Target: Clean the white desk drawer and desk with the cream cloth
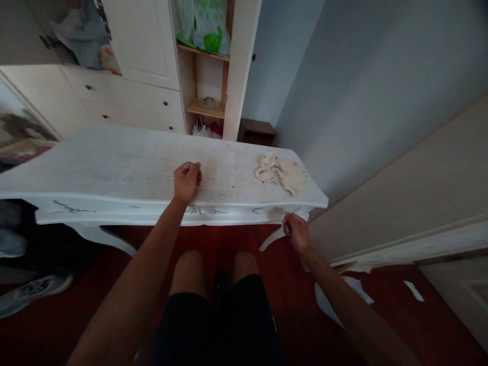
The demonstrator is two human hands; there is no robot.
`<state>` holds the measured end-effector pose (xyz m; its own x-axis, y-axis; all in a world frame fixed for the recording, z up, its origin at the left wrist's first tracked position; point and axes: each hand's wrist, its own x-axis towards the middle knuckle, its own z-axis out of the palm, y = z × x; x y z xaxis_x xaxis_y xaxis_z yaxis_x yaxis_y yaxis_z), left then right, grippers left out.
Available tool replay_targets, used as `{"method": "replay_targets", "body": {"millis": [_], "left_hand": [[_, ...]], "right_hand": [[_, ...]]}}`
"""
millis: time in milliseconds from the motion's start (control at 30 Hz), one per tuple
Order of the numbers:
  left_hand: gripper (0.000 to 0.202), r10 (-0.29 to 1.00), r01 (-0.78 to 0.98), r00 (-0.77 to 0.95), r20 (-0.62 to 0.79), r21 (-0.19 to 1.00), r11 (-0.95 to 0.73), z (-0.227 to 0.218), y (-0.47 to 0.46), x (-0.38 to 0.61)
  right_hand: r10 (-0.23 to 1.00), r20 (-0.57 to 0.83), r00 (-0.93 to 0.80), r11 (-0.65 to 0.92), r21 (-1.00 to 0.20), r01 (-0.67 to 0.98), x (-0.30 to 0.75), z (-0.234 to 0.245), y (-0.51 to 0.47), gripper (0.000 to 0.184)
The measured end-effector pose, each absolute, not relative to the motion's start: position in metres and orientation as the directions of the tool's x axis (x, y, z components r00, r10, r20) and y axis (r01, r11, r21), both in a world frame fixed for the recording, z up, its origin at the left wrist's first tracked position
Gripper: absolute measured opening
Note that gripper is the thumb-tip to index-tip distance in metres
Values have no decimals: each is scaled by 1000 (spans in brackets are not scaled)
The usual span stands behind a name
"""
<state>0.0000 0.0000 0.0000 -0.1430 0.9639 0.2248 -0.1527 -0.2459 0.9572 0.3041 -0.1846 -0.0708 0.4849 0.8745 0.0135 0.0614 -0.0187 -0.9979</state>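
A white table (125,162) with curved legs and a carved front stands before me, its top marked by brownish smudges. My left hand (186,181) is a closed fist resting on the tabletop near the front edge; I see nothing in it. At the right end of the carved front, my right hand (296,230) is closed with its fingertips against the apron. A small whitish bit seems to show at those fingertips, too small to name. On the top's right side lies a crumpled cream cloth (282,172), apart from both hands.
Behind the table stands a white cabinet (141,46) with drawers and open shelves holding plastic bags (211,28). A brown box-like piece (257,133) is by the wall. A pale panel (400,203) runs along the right. A shoe (36,294) lies on the red floor at left.
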Motion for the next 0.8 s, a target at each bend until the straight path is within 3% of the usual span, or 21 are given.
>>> {"method": "replay_targets", "body": {"millis": [100,267,433,600,800], "left_hand": [[31,963,-150,-141,229,957,-249,0,0,0],[31,965,-130,-127,229,961,-245,0,-1,0],[32,961,-136,-127,245,956,-261,-3,1,0],[33,958,-117,-122,260,955,-274,-3,0,-1],[33,960,-122,-133,247,957,-263,-1,-1,-1]], "right_hand": [[945,-270,187,-267,-963,-38,286,-82,-183,45],[831,-553,-66,-552,-800,-236,282,-84,-163,50],[799,-569,-193,-592,-686,-423,284,-88,-140,38],[804,-575,-153,-552,-626,-550,282,-94,-130,25],[801,-593,-79,-494,-580,-648,275,-89,-132,25]]}}
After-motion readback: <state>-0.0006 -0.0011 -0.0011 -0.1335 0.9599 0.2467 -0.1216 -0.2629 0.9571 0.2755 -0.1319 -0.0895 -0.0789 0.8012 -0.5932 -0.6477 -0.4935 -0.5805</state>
